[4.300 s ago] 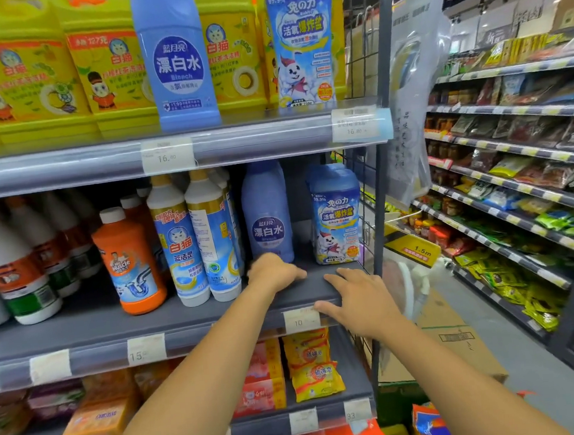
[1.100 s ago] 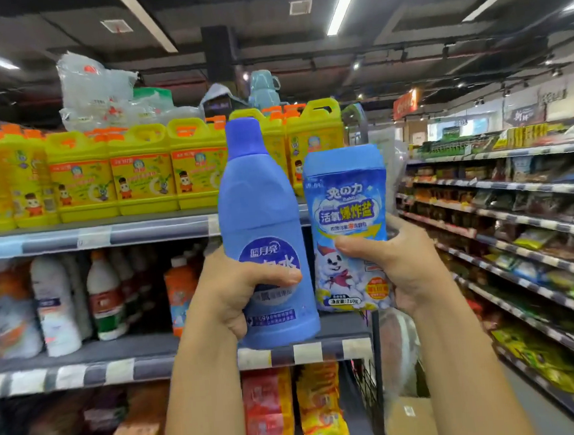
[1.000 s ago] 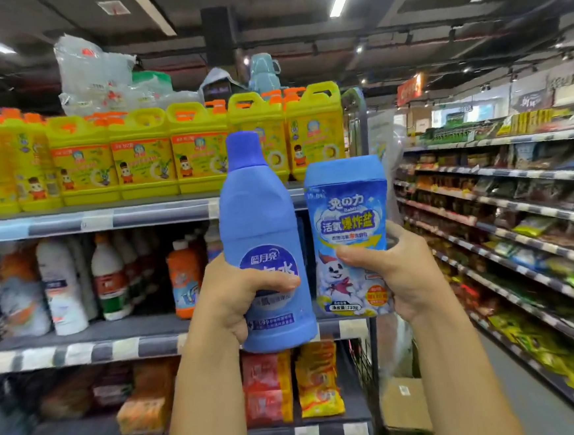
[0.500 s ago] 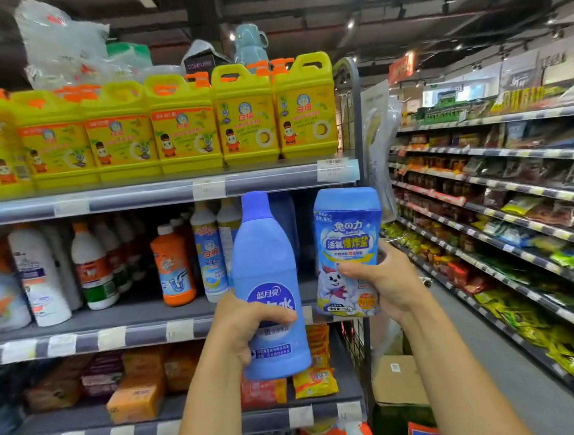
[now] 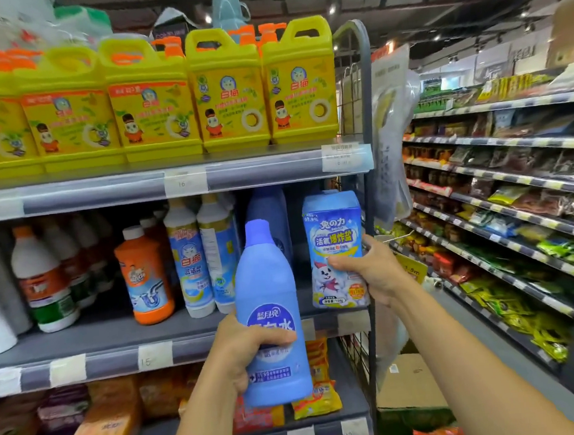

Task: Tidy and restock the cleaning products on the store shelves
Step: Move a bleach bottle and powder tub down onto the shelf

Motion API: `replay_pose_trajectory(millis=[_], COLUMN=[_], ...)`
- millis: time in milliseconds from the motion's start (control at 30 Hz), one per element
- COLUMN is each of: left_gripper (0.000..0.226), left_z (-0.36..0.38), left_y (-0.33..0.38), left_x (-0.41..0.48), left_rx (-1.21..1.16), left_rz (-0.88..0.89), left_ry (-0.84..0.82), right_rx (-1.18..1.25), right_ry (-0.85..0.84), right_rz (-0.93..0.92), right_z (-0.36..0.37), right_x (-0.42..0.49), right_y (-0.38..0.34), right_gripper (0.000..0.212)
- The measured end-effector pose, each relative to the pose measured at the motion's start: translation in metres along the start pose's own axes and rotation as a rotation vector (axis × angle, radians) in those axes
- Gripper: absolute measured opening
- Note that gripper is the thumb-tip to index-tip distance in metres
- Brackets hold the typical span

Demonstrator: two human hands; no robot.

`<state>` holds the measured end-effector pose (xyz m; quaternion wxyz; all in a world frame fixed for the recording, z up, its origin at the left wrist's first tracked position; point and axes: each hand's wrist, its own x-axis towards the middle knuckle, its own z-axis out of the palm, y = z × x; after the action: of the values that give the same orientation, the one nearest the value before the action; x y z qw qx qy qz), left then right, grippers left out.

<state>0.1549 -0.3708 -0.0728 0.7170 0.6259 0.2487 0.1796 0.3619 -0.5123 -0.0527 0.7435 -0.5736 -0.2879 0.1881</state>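
At centre frame, before the middle shelf (image 5: 116, 333), the left hand (image 5: 244, 352) wraps the blue bleach bottle (image 5: 268, 304), held clear of the shelf, unplaced; the right hand (image 5: 374, 272) grips the blue-and-white pack (image 5: 333, 234) at the shelf's right end, touching down or not I cannot tell; yellow jugs (image 5: 227, 91) in the upper frame look fronted already.

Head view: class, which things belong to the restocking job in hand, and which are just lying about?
In the job: blue bleach bottle, held by left hand; rabbit-label tub, held by right hand; middle shelf.
Lying about: snack shelves; cardboard box; teal cup.
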Motion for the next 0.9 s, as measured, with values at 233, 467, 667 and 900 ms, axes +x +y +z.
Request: replay_pose_trajectory(millis=[233, 467, 667, 900], left_gripper=[0.078, 0.084, 0.082, 0.058], left_z=[-0.007, -0.01, -0.005, 0.0], left_y=[0.012, 0.02, 0.021, 0.025], left_x=[0.024, 0.045, 0.059, 0.082], left_rx=[-0.029, 0.004, -0.049, -0.039], left_rz=[0.044, 0.054, 0.04, 0.102], left_ry=[0.007, -0.013, -0.008, 0.068], right_rx=[-0.036, -0.1, -0.138, -0.363], right_ry=[0.065, 0.058, 0.079, 0.203], right_rz=[-0.023, 0.002, -0.002, -0.1], right_z=[-0.008, -0.011, -0.015, -0.008], right_x=[0.039, 0.051, 0.051, 0.05], right_y=[0.016, 0.032, 0.053, 0.06], right_gripper=[0.089, 0.089, 0.071, 0.058])
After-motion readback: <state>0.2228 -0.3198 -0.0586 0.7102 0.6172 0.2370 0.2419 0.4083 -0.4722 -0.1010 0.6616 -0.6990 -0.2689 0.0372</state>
